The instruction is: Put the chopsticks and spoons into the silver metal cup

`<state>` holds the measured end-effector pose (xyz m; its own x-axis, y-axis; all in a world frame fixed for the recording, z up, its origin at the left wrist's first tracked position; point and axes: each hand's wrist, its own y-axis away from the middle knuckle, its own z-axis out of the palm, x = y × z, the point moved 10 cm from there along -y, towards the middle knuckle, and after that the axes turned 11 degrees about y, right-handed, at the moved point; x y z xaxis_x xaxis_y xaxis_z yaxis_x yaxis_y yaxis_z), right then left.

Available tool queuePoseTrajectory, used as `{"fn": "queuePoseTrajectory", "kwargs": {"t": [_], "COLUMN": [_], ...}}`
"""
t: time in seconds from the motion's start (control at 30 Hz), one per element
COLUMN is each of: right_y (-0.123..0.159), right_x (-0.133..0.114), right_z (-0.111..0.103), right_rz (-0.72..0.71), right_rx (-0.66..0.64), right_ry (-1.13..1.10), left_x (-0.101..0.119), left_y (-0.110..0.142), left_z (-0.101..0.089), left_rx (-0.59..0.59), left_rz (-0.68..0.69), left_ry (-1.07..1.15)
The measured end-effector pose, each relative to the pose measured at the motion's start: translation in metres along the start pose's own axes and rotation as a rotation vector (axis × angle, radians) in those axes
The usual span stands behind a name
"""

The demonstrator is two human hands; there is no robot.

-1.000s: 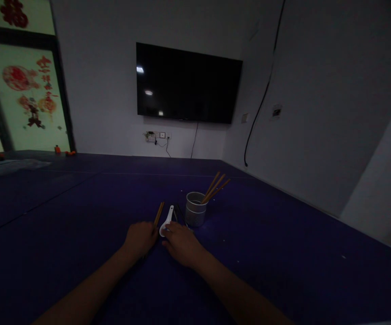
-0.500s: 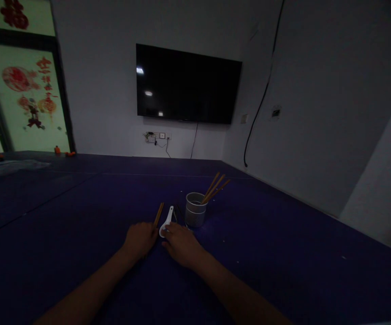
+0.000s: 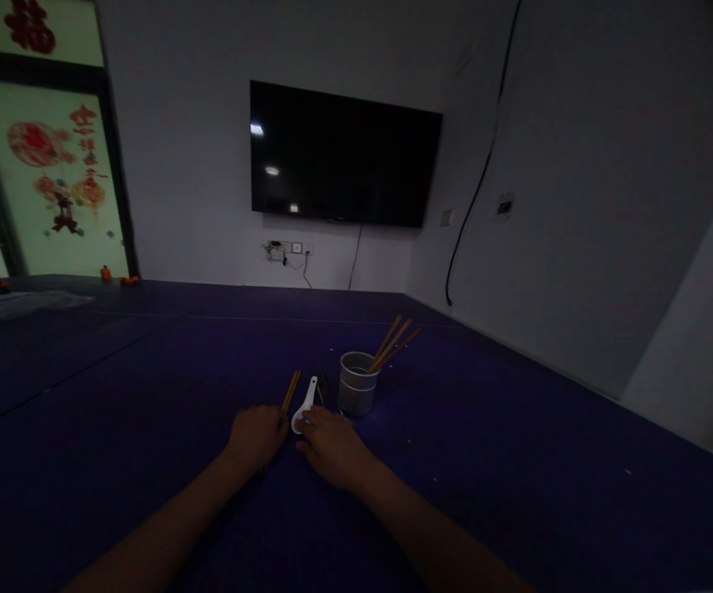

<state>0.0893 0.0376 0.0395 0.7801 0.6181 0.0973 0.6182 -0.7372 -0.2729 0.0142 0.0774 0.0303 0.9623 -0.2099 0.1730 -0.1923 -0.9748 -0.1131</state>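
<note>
My left hand (image 3: pixel 256 441) is curled over the chopsticks (image 3: pixel 291 391), its grip hidden; my right hand (image 3: pixel 336 446), half open, has its fingers over the spoon's bowl, hold unclear. The spoon (image 3: pixel 309 397) lies on the purple surface (image 3: pixel 146 395) between the chopsticks and the upright cup (image 3: pixel 356 391), where three sticks (image 3: pixel 396 342) lean

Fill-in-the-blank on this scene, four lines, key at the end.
1. The spoon at the right hand is ____ in color.
2. In the picture, the chopsticks at the left hand lie to the ____ of the spoon.
3. The number of sticks visibly poking out of the metal cup is ____.
4. The television is mounted ____ the wall outlets.

Missing words: white; left; three; above
</note>
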Motion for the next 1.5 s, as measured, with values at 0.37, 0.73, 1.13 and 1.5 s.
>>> {"fn": "queuePoseTrajectory", "kwargs": {"t": [0.37,0.73,1.13,1.5], "right_y": [-0.0001,-0.0004,-0.0008,-0.0014], "right_x": [0.0001,0.0012,0.0005,0.0003], "right_z": [0.0005,0.0037,0.0040,0.0038], "right_rz": [0.001,-0.003,-0.010,-0.003], "right_rx": [0.003,0.000,-0.004,-0.003], "right_ry": [0.011,0.005,0.018,0.024], "left_x": [0.0004,0.0005,0.0015,0.0016], "left_y": [0.0005,0.0006,0.0015,0.0021], "left_z": [0.0000,0.0004,-0.0004,-0.0008], "left_rx": [-0.016,-0.012,-0.018,-0.038], "left_rz": [-0.001,0.005,0.009,-0.004], "left_ry": [0.004,0.002,0.006,-0.004]}}
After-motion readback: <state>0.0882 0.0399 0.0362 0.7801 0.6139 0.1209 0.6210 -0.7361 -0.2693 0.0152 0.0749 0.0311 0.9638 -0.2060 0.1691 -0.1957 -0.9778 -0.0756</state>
